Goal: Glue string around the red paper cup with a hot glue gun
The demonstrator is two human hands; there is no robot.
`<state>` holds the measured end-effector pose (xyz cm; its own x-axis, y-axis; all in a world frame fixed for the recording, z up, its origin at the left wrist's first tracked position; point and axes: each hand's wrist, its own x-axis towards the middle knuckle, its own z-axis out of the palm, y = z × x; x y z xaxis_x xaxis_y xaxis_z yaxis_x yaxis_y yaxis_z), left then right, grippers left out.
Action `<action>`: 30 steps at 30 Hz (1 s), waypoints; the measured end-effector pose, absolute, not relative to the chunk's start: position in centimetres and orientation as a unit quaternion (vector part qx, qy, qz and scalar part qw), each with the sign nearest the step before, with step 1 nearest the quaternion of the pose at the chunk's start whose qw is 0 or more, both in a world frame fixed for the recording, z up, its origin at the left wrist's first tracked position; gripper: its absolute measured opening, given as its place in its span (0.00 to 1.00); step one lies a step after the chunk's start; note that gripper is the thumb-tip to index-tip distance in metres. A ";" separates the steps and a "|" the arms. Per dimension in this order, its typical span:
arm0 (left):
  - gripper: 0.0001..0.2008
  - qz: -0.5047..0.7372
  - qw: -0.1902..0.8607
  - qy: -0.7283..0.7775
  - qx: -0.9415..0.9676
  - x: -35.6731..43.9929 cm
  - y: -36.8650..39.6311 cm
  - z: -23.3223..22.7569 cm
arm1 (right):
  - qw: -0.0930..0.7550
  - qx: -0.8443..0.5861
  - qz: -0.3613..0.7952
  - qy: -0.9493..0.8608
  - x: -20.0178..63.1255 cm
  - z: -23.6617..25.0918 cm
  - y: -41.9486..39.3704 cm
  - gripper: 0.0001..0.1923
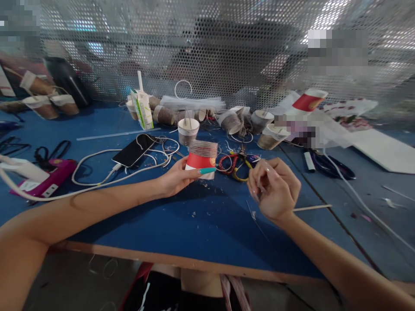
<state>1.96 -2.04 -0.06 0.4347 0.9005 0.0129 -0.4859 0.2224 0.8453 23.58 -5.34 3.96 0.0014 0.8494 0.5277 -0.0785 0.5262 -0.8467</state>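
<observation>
Blue counter (pixel 194 233) is sitting underneath; left hand (pixel 177 177) is gripping red cup (pixel 198 161), dial centre. Right hand (pixel 274 188) is hovering curled at 4 o'clock, contents unclear. Risk: slack loosening wound strand (pixel 203 148), 3 o'clock yellow handle (pixel 236 176) snagging it.

left hand (pixel 175 178) holds red-and-white cup (pixel 200 160); right hand (pixel 275 188) curled; phone (pixel 135 150) on table (pixel 201 229)

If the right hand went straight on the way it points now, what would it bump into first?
Likely the yellow-handled tool, just beyond the right hand, though depth is unclear: the hand might pass above it.
</observation>
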 end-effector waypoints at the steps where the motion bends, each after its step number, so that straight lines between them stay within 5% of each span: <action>1: 0.30 0.471 0.739 0.252 0.412 2.0 -2.0 -0.1 | 0.621 -0.322 0.375 -0.608 23.7 4.0 -5.3 0.18; 6: 0.29 0.475 0.737 0.258 0.405 2.0 -1.9 -0.2 | 0.559 -0.349 0.367 -0.657 23.9 3.8 -5.1 0.12; 13: 0.31 0.460 0.743 0.264 0.407 2.0 -2.4 0.2 | 0.435 -0.319 0.200 -0.818 23.9 3.4 -5.1 0.15; 21: 0.33 0.422 0.738 0.253 0.462 2.1 -2.4 0.3 | 0.388 -0.293 0.266 -0.832 22.7 3.9 -5.2 0.19; 27: 0.33 0.399 0.760 0.230 0.458 1.8 -2.2 0.2 | 0.425 -0.298 0.510 -0.686 23.0 4.2 -5.7 0.18; 30: 0.34 0.402 0.767 0.222 0.448 1.7 -2.0 0.1 | 0.447 -0.288 0.535 -0.656 23.2 4.0 -5.6 0.18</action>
<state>1.72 -2.04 0.09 0.5780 0.8158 0.0191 -0.4182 0.2760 0.8654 23.22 -5.59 4.04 -0.4342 0.8568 0.2780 -0.1003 0.2607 -0.9602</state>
